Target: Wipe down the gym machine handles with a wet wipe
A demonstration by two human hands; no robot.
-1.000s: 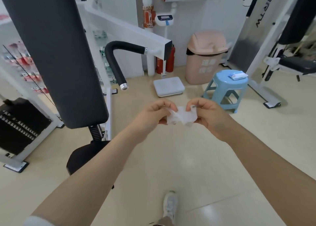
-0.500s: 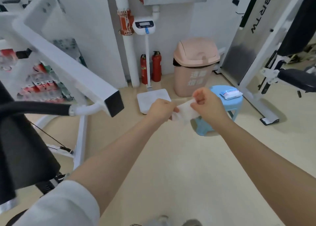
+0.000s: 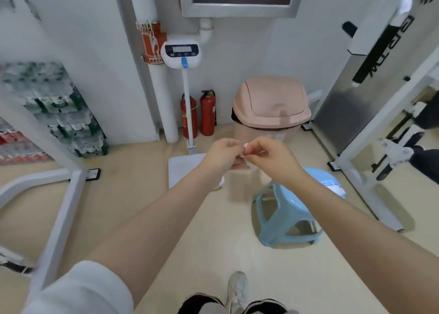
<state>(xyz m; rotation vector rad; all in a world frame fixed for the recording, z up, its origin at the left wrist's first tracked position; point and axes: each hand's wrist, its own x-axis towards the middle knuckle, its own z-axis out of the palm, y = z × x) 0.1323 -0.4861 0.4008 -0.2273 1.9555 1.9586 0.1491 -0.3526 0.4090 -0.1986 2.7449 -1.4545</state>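
Observation:
My left hand (image 3: 222, 155) and my right hand (image 3: 270, 159) are close together in front of me, both pinching a small white wet wipe (image 3: 245, 150), which is crumpled and mostly hidden between the fingers. A pack of wipes (image 3: 335, 187) lies on the blue stool (image 3: 288, 212) just below my right forearm. No machine handle is visible in the head view; only the white frame of a gym machine (image 3: 59, 209) stands at the left.
A pink swing-lid bin (image 3: 270, 109) stands straight ahead by the wall. A white floor scale (image 3: 187, 171) with its display post is under my hands, with two red fire extinguishers (image 3: 198, 117) behind it. Another machine's frame (image 3: 370, 161) is on the right. Stacked bottle packs (image 3: 54, 109) sit left.
The view has swung right and forward, away from the black padded machine and its handle, toward the bin. My hands have drawn closer together, bunching the wipe smaller.

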